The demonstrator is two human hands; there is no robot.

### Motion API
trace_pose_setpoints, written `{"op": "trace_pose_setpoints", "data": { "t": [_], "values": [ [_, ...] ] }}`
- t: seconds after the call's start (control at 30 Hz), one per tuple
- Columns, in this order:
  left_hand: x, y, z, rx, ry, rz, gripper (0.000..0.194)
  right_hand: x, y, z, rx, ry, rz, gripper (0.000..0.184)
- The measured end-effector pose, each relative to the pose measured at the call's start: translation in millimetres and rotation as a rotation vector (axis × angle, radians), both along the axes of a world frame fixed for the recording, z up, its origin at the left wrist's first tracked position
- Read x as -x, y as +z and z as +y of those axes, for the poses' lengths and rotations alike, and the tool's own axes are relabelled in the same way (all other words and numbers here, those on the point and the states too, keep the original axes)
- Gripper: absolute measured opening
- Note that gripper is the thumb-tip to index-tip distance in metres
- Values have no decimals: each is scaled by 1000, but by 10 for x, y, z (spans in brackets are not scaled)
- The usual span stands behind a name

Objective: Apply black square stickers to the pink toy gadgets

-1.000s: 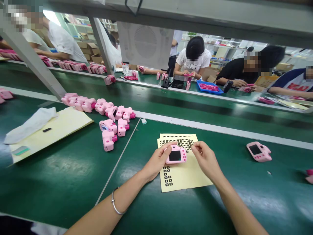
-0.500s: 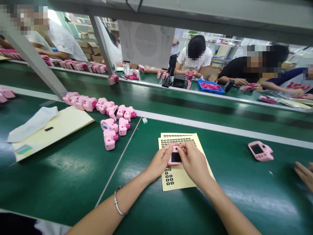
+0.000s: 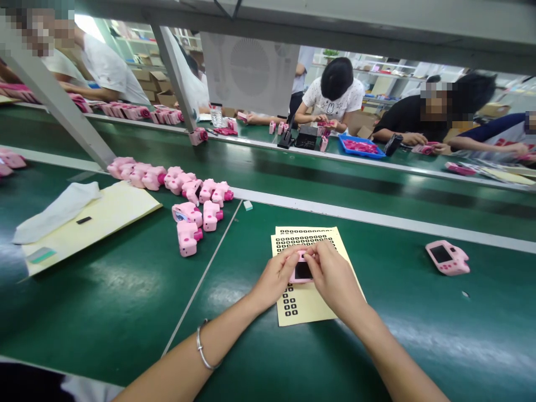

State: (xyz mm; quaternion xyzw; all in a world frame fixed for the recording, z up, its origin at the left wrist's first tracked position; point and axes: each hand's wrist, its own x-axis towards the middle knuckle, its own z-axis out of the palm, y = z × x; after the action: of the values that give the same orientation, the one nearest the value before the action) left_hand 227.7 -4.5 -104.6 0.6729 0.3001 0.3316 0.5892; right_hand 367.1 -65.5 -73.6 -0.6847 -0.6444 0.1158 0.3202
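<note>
A small pink toy camera (image 3: 300,271) with a dark screen is held over a yellow sticker sheet (image 3: 310,304) printed with black squares. My left hand (image 3: 274,276) is closed round the camera's left side. Fingertips of my right hand (image 3: 333,279) are pinched against the camera's top right edge and cover most of that side. Whether something small lies under those fingertips cannot be seen. A silver bangle sits on my left wrist.
A cluster of pink cameras (image 3: 184,195) lies to the left, another pink camera (image 3: 447,258) to the right. A yellow sheet (image 3: 109,215) with a white cloth (image 3: 54,212) is far left. Several people work across the green conveyor belt (image 3: 335,178), beside a blue tray (image 3: 360,147).
My right hand has moved left from beside the camera onto its top right edge and stays pressed there. A co-worker's hand seen at the right edge half a second ago is gone.
</note>
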Motion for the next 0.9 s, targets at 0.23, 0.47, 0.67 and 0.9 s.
{"op": "trace_pose_setpoints", "data": {
  "t": [0.23, 0.47, 0.67, 0.9],
  "values": [
    [41, 63, -17, -115, 37, 58, 38, -126, 27, 4, 135, -107, 383, 34],
    [43, 151, -35, -14, -32, -8, 36, -336, 14, -88, 354, 219, 762, 40],
    [132, 151, -89, 22, -19, 62, 34, -256, -257, -170, 395, 206, 773, 40],
    [192, 146, -111, 78, -130, -94, 43, -224, -175, -243, 396, 220, 954, 45]
  ]
}}
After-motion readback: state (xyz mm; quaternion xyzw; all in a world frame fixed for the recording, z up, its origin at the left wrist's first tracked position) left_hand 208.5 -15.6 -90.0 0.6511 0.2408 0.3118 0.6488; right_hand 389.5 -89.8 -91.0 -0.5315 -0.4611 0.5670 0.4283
